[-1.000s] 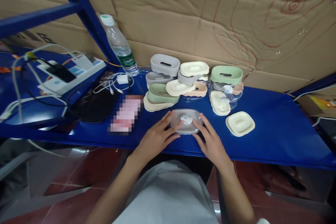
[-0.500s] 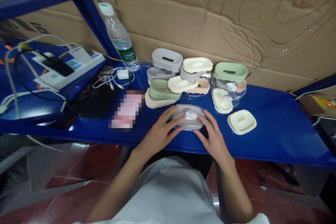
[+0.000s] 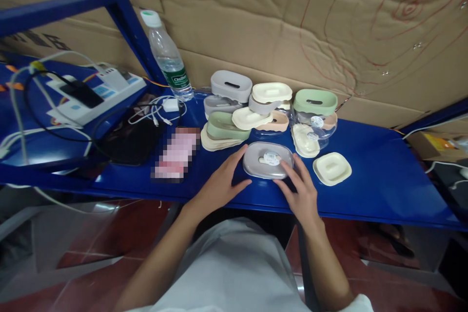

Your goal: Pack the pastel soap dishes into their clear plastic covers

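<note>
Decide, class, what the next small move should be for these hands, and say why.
Probably close the left hand lightly on the left end of the grey box to steady it: its thumb and fingers are spread there, while the right hand is at the right end, a finger by the white label.

Probably a workshop or storeroom: blue metal rack (image 3: 58, 9), cardboard backing (image 3: 234, 24).

1 pink rectangle (image 3: 177, 153): pixelated | sticker print (image 3: 271, 158): too small | shirt (image 3: 234, 263): cut off below
</note>
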Motion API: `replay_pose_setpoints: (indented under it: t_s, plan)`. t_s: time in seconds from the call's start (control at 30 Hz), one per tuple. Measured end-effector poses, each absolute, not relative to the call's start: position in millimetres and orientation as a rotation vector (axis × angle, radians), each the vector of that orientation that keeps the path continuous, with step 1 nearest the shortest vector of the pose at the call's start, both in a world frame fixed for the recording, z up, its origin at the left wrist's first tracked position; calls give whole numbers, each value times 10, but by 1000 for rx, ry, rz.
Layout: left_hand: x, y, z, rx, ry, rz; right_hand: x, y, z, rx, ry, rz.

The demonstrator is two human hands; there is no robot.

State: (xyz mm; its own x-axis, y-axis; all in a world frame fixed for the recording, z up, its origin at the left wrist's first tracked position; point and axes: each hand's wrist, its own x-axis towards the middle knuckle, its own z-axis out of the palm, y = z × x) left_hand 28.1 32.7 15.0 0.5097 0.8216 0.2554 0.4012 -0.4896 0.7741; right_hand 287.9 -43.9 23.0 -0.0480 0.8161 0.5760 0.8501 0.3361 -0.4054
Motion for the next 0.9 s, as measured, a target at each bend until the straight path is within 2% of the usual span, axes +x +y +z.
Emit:
replay_pose_setpoints:
  t_s: [0.17,0.33,0.47,0.6,0.73,0.83,0.9]
  plan:
    - [261,275,246,2153,1000,708,3124,-632,260,-1498,-1679,-344]
    - [270,285,243,2212,1022,691,3974,-836,306,-1738,-1343,-634]
    - [289,299,193,2256,1022,714,4887,-817,262,-1826,-1160,-599]
    - [305,297,151,2305,1024,732,5530,-659,206,-1943,-1262,-490]
    - [316,293,134,2348,1027,717,5484,-493,288,-1964,-1409,-517]
    - [321,289,148,2370,1029,708,5020,-460,321,-1954,-1480,-519]
    - [320,282,169,2374,1033,718,4689,-507,258,-2007,-1615,-384]
